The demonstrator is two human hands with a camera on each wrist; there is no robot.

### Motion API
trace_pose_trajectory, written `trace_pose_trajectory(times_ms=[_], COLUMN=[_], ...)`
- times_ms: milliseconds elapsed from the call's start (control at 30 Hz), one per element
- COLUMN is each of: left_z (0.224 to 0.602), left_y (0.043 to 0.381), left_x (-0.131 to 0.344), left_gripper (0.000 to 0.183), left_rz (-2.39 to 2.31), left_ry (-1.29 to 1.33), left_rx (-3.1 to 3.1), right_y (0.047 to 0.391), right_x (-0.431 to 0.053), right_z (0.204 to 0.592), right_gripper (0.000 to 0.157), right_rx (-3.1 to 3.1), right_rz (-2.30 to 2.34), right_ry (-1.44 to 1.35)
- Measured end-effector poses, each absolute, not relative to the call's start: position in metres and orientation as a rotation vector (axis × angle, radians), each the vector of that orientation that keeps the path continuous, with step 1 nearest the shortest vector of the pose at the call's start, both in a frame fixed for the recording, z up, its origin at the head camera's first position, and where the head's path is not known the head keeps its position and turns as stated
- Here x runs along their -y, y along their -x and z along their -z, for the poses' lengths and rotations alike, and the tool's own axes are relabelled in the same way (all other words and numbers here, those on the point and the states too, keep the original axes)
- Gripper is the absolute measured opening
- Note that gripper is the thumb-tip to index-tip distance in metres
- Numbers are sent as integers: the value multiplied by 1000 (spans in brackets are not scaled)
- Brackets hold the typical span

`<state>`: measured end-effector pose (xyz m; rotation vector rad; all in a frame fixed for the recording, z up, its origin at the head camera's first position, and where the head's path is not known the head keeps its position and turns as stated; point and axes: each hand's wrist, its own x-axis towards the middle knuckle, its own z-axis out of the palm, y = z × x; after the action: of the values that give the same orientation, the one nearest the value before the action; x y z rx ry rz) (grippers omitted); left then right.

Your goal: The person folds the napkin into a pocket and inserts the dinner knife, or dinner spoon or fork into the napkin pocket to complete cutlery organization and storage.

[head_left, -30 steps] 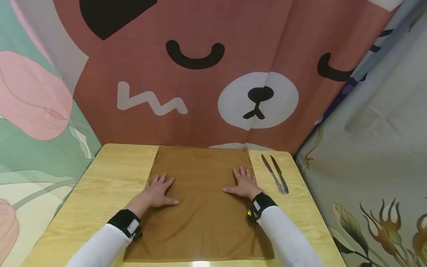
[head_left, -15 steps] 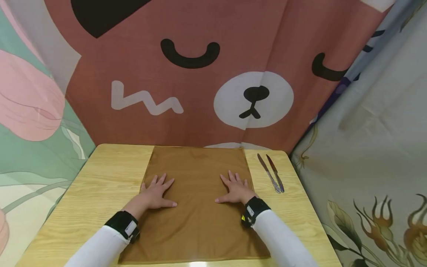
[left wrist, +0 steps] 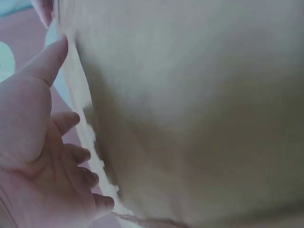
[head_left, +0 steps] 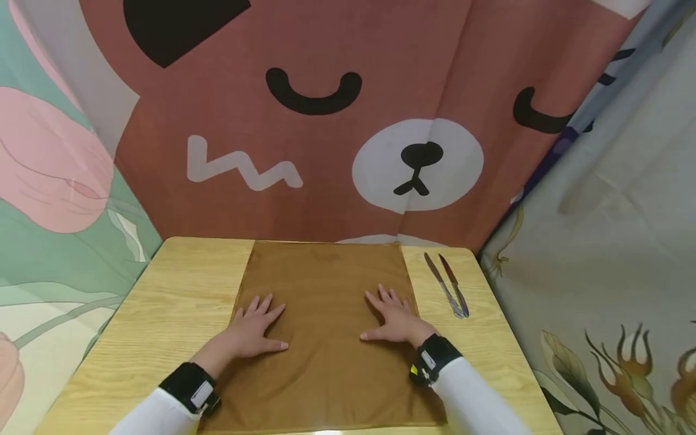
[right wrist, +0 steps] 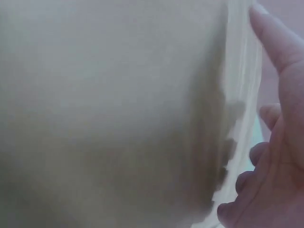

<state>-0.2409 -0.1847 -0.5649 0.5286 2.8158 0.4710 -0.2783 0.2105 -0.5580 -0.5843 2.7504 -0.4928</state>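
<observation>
A brown cloth [head_left: 326, 386] lies spread flat on the wooden table, with faint creases in its near half. Over its left side is my left hand [head_left: 250, 332], fingers spread and thumb pointing inward. On the right side my right hand [head_left: 396, 320] mirrors it, fingers fanned out. Neither hand grips anything. The left wrist view shows the left palm [left wrist: 42, 142] beside the pale cloth surface [left wrist: 190, 104]. In the right wrist view, the right hand's fingers [right wrist: 275, 42] are close to the cloth; whether they press on it I cannot tell.
Two table knives, one plain [head_left: 441, 284] and one with a darker blade [head_left: 454, 284], lie right of the cloth on the wooden table [head_left: 179, 290]. A bear-print curtain [head_left: 315, 181] hangs behind the table; a floral curtain [head_left: 609, 241] hangs on the right.
Both hands have slid slightly toward the near edge, their fingers still spread. The head view has shifted a little. The cloth and knives lie as before.
</observation>
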Motion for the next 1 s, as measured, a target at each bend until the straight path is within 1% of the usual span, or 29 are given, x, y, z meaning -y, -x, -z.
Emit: trace_pose_trajectory(times_ms=[100, 267, 433, 533, 767, 1000], left_z=[560, 558, 567, 572, 579, 577], left_y=[219, 187, 177, 179, 182, 178], left_x=[189, 197, 200, 203, 208, 208], left_gripper=[99, 108, 117, 120, 122, 135], left_rz=[-509, -579, -573, -561, -552, -489], left_ry=[-559, -538, -557, -552, -536, -583], left_rx=[-2791, -2707, -2722, -2746, -2744, -2773], right_y=[259, 224, 197, 187, 180, 180], right_x=[-222, -238, -242, -246, -264, -266], right_z=[554, 555, 557, 558, 566, 571], right_gripper=[105, 99, 98, 102, 119, 129], right_rx=[-2715, -2650, -2596, -2580, -2600, -2596], right_rz=[486, 456, 480, 484, 481, 510], right_ry=[639, 688, 706, 712, 748, 748])
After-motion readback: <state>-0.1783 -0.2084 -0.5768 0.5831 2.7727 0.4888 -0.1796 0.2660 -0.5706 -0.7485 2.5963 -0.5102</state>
